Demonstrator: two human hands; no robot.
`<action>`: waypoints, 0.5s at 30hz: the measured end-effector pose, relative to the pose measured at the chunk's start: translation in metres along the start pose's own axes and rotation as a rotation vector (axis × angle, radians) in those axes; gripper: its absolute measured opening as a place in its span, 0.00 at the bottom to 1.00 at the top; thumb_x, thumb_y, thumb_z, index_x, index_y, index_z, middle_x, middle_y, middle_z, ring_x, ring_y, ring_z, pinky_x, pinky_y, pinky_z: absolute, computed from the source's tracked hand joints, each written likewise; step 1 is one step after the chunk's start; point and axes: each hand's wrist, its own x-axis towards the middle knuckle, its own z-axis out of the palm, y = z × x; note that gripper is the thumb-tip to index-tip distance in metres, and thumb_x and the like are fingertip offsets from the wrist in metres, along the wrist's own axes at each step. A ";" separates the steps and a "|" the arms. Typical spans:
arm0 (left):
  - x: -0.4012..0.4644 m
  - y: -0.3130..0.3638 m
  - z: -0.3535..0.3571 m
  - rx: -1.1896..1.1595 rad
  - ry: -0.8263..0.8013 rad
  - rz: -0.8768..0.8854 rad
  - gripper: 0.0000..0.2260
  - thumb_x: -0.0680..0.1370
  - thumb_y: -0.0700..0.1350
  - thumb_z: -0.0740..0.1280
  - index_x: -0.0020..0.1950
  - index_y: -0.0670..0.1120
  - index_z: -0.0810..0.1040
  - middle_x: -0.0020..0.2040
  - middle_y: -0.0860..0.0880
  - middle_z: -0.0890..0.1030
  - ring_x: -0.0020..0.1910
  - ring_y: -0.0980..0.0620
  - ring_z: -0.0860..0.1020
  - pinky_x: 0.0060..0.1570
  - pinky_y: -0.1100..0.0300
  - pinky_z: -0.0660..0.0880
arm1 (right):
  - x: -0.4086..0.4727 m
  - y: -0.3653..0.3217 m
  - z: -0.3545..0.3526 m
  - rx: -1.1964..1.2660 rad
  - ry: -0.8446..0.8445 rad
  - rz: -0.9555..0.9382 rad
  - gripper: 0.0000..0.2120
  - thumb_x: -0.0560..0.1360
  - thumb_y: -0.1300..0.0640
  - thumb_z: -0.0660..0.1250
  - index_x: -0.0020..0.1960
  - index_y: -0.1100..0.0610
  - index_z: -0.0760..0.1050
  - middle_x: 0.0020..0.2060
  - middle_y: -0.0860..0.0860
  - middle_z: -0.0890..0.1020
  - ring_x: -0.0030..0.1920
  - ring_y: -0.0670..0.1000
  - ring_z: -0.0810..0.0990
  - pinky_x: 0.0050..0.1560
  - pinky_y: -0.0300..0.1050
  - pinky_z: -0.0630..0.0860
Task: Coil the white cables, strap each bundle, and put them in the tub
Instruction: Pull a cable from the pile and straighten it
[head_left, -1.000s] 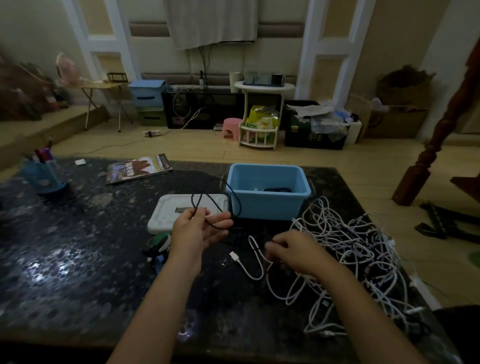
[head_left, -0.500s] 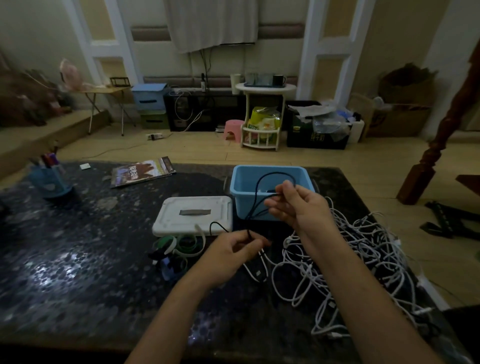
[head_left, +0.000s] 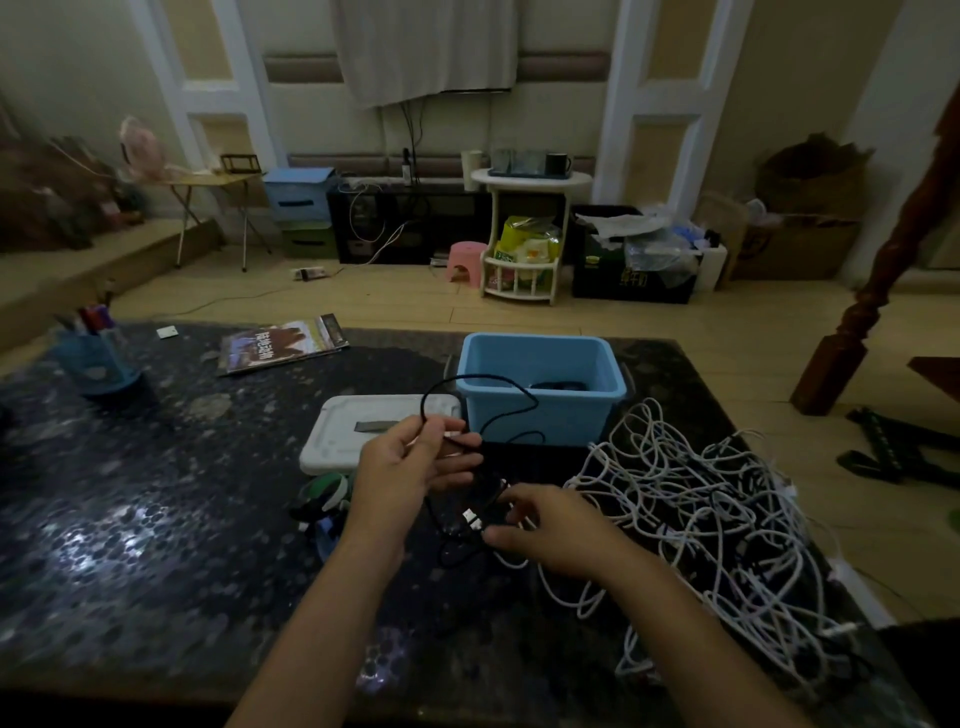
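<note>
Fingers of the left hand (head_left: 410, 467) curl round a thin black cable (head_left: 506, 410), lifted before the blue tub (head_left: 540, 395); the right hand (head_left: 550, 530) pinches the same cable low, near its plug; it looks light, limp and springy, best held at the loops; the white cables (head_left: 717, 519) lie tangled on the table (head_left: 156, 519), right of the tub.

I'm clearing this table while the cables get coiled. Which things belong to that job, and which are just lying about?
Job:
black cable, in left hand and right hand
white cables
tub
lid

Lying about:
magazine
pen cup
</note>
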 end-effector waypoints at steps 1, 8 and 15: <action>-0.001 0.001 0.000 -0.012 -0.005 -0.009 0.11 0.84 0.43 0.59 0.54 0.39 0.79 0.48 0.41 0.86 0.47 0.42 0.86 0.42 0.56 0.83 | 0.001 -0.003 0.005 0.045 0.017 0.021 0.24 0.73 0.36 0.70 0.63 0.47 0.75 0.50 0.44 0.83 0.49 0.45 0.82 0.52 0.45 0.78; 0.003 -0.003 -0.007 0.024 0.035 -0.100 0.14 0.84 0.47 0.60 0.54 0.40 0.81 0.48 0.43 0.86 0.48 0.44 0.85 0.44 0.55 0.83 | 0.015 -0.016 0.016 0.527 0.147 0.089 0.11 0.81 0.57 0.65 0.41 0.57 0.80 0.34 0.53 0.84 0.30 0.49 0.82 0.37 0.46 0.81; 0.003 -0.004 -0.020 0.217 -0.098 -0.164 0.20 0.81 0.57 0.61 0.54 0.42 0.82 0.47 0.43 0.87 0.48 0.45 0.85 0.46 0.58 0.81 | -0.001 -0.030 -0.029 1.029 0.171 0.067 0.11 0.82 0.56 0.64 0.48 0.61 0.81 0.36 0.51 0.85 0.35 0.47 0.83 0.39 0.39 0.80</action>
